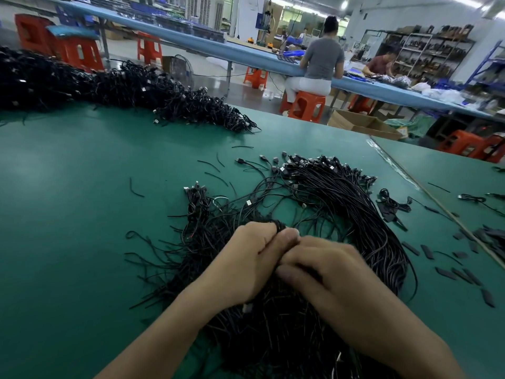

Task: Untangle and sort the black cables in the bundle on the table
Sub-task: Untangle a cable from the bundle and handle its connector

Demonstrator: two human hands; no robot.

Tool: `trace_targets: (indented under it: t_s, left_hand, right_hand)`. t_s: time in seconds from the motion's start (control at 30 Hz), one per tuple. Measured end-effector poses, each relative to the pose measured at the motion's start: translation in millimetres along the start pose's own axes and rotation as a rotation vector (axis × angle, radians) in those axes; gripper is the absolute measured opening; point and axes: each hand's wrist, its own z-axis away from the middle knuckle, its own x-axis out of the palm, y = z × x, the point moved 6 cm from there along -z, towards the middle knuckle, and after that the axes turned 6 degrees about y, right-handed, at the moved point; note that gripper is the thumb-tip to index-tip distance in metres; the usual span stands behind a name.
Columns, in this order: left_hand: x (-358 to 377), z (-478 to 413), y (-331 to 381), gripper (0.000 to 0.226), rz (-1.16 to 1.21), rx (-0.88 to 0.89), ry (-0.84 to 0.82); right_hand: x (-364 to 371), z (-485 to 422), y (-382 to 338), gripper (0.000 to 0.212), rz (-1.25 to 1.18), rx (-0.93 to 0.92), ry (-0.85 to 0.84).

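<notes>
The left hand (246, 258) and right hand (336, 274) meet at lower centre of the frame. Their fingers are curled, and both pinch strands of the cable bundle (355, 214); a small black loop shows at the left fingertips. The bundle lies on the green table (68, 201) under and around the hands. Its long strands run from the bottom edge up the right side and bend left at centre frame, where the plugs (314, 165) cluster. Thin, glossy, black loose ends fan out to the left. Short cable offcuts (213, 165) and flat black strips (464, 272) are scattered around it. A second cable pile (123, 86) fills the upper left, well apart. Beyond it, a seated person (322, 56) faces a blue bench (246, 54).
</notes>
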Motion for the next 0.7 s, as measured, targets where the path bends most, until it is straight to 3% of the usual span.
trace_targets:
  t_s: [0.1, 0.23, 0.47, 0.57, 0.7]
  left_hand:
    - [9, 5, 3, 0.050, 0.263, -0.172, -0.195]
    - [14, 11, 4, 0.060, 0.362, -0.262, -0.361]
    - [18, 19, 10, 0.050, 0.584, -0.282, -0.591]
    - [18, 20, 8, 0.046, 0.608, -0.306, -0.612]
    - [16, 10, 1, 0.047, 0.455, -0.244, -0.435]
  right_hand:
    - [-20, -1, 7, 0.012, -0.094, 0.020, 0.190]
    - [-24, 0, 14, 0.018, -0.281, 0.080, 0.261]
    - [-11, -2, 26, 0.022, -0.623, 0.194, -0.022]
    - [-13, -5, 28, 0.020, -0.551, 0.184, -0.025]
    - [-14, -10, 31, 0.010, -0.421, 0.157, -0.056]
